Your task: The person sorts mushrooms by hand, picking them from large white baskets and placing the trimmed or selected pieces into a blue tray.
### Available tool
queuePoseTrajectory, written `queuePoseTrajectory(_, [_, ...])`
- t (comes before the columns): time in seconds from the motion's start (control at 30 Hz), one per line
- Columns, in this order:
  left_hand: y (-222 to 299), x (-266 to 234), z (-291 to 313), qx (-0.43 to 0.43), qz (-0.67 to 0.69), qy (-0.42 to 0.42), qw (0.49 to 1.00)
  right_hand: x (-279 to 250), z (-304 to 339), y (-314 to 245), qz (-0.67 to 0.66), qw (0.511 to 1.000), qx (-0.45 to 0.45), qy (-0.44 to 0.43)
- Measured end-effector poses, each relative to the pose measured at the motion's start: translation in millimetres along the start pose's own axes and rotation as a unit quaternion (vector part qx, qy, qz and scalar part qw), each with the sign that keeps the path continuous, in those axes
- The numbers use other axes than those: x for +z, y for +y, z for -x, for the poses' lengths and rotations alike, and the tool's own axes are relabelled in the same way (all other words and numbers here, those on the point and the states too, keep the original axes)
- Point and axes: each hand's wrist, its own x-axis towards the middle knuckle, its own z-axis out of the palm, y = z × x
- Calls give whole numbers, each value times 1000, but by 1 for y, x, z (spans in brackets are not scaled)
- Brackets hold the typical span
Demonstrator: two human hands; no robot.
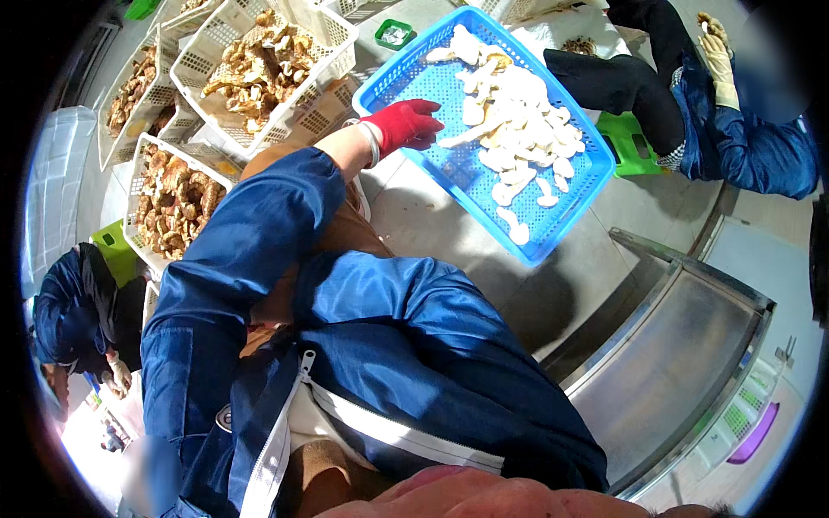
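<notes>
The biggest thing near the work was the blue basket (449, 164), sitting tilted on the pale floor (432, 233). Many white mushroom slices (518, 129) lay in it, piled along its far and right sides. The near left part of the basket was bare blue mesh, so it looked partly filled, with room for more.

Three white crates (332, 39) stood by the basket's left side. They were full of brown whole mushrooms (259, 65). That was a lot not yet sliced, so I think the work was far from done.

A shiny metal bin (673, 363) stood off past the basket's right corner.

The left hand (404, 123) wore a red glove. It reached over the basket's left edge. Its fingers were loosely curled and seemed to hold nothing, with the tips just beside the closest slices. The right hand was not in view, so I cannot tell its grip.

The slices looked pale and creamy, long and flat, with curvy edges. They looked soft and light.

Another person's gloved hand (717, 52) worked well apart, past the basket's far right corner.
</notes>
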Motion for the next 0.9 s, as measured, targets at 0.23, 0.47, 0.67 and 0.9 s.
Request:
queuePoseTrajectory(0.23, [56, 8, 66, 122, -44, 29, 991, 4, -11, -11, 15, 1000, 10, 1])
queuePoseTrajectory(0.47, [106, 79, 278, 510, -478, -109, 707, 20, -37, -35, 59, 998, 14, -15])
queuePoseTrajectory(0.67, [115, 128, 352, 602, -588, -160, 517, 9, -49, -29, 90, 993, 71, -40])
queuePoseTrajectory(0.9, [109, 175, 354, 579, -583, -190, 537, 40, -66, -34, 142, 989, 27, -27])
